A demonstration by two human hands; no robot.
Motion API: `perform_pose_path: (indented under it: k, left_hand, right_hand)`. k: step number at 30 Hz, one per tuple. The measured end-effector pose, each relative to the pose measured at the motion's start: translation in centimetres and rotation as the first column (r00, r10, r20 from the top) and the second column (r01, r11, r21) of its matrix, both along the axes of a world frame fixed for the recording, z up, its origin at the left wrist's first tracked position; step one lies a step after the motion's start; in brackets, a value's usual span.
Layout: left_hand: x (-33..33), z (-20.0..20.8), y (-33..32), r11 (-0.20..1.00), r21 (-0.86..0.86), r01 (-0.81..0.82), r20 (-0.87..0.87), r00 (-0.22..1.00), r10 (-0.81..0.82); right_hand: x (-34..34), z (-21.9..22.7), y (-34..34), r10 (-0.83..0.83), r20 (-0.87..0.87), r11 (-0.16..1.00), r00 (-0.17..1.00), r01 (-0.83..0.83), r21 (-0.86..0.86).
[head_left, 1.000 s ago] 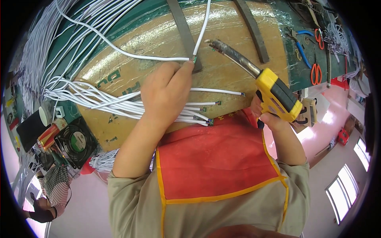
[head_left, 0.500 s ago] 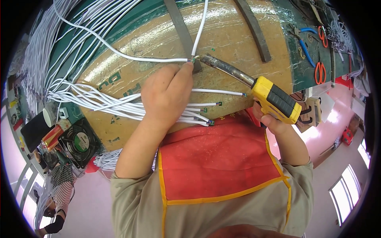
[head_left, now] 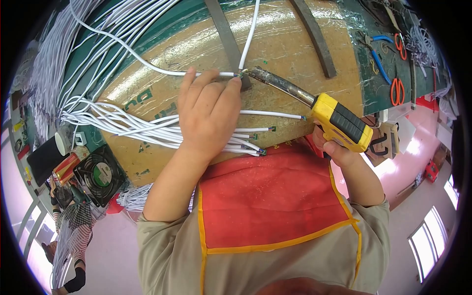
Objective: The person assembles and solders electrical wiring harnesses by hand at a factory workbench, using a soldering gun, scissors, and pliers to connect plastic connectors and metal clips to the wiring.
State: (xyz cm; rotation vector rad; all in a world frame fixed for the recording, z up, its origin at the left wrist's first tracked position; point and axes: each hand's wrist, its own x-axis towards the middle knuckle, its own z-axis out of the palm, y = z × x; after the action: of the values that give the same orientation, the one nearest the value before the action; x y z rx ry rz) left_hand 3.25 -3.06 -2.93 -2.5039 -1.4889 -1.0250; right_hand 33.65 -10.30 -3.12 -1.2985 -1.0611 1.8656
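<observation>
I see a yellow soldering gun [head_left: 342, 122] with black panels, held tilted, its dark metal barrel [head_left: 284, 85] pointing up and to the left. Its tip sits right at a small green circuit board [head_left: 239, 74]; from here I can't tell whether they touch. One white cable [head_left: 164, 71] curves in from the upper left to the board's left side. A second white cable [head_left: 251, 35] runs upward from the board, bending only slightly.
</observation>
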Motion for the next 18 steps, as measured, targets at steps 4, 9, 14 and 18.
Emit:
perform_pose_path:
  k: [4,9,14,18]
  left_hand:
    - [0.02,-0.16,0.06,1.0,-0.004,0.011,0.05,0.999,-0.011]
    - [0.22,0.16,0.01,0.997,-0.071,0.005,0.074,0.997,0.0]
    - [0.24,0.16,-0.06,0.997,-0.075,-0.003,0.077,0.997,0.009]
    - [0.19,0.15,-0.13,0.996,-0.087,-0.008,0.08,0.997,0.015]
  right_hand:
    - [-0.12,0.05,0.04,0.004,-0.008,0.999,1.0,-0.004,0.045]
    - [-0.37,0.19,0.21,-0.005,-0.003,0.999,1.0,0.005,0.053]
    - [-0.46,0.64,0.43,0.0,-0.016,1.0,1.0,0.001,0.019]
    - [-0.6,0.64,0.59,0.0,-0.02,1.0,1.0,0.0,0.006]
